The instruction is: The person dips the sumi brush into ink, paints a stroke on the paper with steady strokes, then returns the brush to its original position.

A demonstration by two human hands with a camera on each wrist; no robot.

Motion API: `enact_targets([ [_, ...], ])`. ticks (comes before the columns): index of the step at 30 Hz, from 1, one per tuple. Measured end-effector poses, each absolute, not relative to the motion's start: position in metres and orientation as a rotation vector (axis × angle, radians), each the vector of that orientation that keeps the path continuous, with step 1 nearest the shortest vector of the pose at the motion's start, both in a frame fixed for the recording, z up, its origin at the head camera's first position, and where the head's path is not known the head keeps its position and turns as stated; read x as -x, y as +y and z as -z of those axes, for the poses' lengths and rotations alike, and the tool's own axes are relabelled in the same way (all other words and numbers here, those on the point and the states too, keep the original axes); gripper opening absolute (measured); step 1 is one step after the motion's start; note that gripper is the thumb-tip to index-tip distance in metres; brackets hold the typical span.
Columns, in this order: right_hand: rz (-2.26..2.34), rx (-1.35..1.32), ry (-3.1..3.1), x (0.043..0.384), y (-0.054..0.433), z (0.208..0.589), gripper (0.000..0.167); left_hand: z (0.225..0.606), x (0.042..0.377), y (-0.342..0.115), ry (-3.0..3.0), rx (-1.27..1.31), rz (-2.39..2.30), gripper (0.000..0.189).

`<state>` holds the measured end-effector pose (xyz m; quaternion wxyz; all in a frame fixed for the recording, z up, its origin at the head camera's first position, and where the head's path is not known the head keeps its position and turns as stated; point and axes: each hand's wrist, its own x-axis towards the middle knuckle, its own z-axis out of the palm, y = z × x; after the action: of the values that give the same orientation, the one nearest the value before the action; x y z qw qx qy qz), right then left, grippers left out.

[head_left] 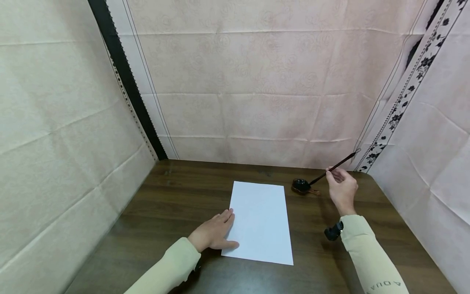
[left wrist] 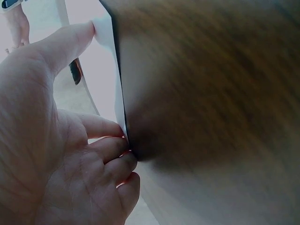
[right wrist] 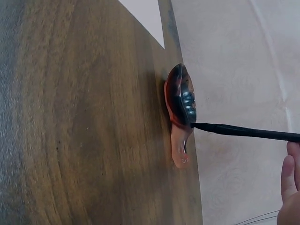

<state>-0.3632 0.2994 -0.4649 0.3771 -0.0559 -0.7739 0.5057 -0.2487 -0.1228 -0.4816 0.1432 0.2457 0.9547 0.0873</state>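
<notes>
A white sheet of paper (head_left: 260,222) lies on the wooden table. My left hand (head_left: 216,232) rests on its left edge with the fingers and thumb spread; in the left wrist view the thumb and fingertips touch the sheet (left wrist: 96,56). My right hand (head_left: 342,188) pinches a dark writing brush (head_left: 335,165) by its shaft, well above the bristles. The brush's tip (right wrist: 196,125) meets the rim of a small ink dish (right wrist: 180,96) with a reddish-brown handle (right wrist: 180,147). Black ink (head_left: 301,184) fills that dish, right of the paper's top corner.
Brown wood grain shows on the table (head_left: 147,228) left of the paper. Pale patterned cloth (head_left: 257,81) hangs behind the table and along both sides. A black watch-like device (head_left: 333,231) is on the right wrist.
</notes>
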Motion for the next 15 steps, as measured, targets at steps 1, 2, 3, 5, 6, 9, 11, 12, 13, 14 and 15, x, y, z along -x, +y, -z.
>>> enact_targets([
  [1,-1.295,0.145,-1.973,0.3633,0.2992,0.4646,0.021,0.4816,0.2487,-0.1228,2.753,-0.71,-0.251,0.097],
  [2,-1.296,0.148,-1.968,0.3636,0.2992,0.4644,0.022,0.4817,0.2488,-0.1228,2.754,-0.711,-0.251,0.097],
  [3,-1.297,0.15,-1.964,0.3636,0.299,0.4641,0.022,0.4818,0.2488,-0.1228,2.753,-0.71,-0.251,0.097],
  [5,-1.301,0.147,-1.956,0.3639,0.2987,0.4638,0.022,0.4818,0.2488,-0.1229,2.752,-0.708,-0.252,0.097],
  [6,-1.3,0.146,-1.956,0.3639,0.2985,0.4638,0.022,0.4818,0.2488,-0.1229,2.75,-0.708,-0.251,0.097],
  [9,-1.292,0.13,-1.967,0.3637,0.2977,0.4647,0.02,0.482,0.249,-0.123,2.748,-0.706,-0.246,0.098],
  [11,-1.272,0.119,-1.982,0.3633,0.2972,0.4658,0.019,0.4821,0.2491,-0.123,2.748,-0.707,-0.242,0.098],
  [12,-1.261,0.114,-1.989,0.3631,0.2971,0.4663,0.019,0.4822,0.2491,-0.123,2.747,-0.706,-0.24,0.098],
  [13,-1.251,0.108,-1.994,0.3631,0.2969,0.4668,0.019,0.4823,0.2492,-0.123,2.749,-0.707,-0.235,0.098],
  [14,-1.243,0.102,-1.997,0.3631,0.2968,0.4672,0.02,0.4824,0.2491,-0.123,2.751,-0.708,-0.232,0.098],
  [15,-1.238,0.097,-1.998,0.3633,0.2967,0.4674,0.02,0.4823,0.2491,-0.1229,2.753,-0.708,-0.229,0.098],
])
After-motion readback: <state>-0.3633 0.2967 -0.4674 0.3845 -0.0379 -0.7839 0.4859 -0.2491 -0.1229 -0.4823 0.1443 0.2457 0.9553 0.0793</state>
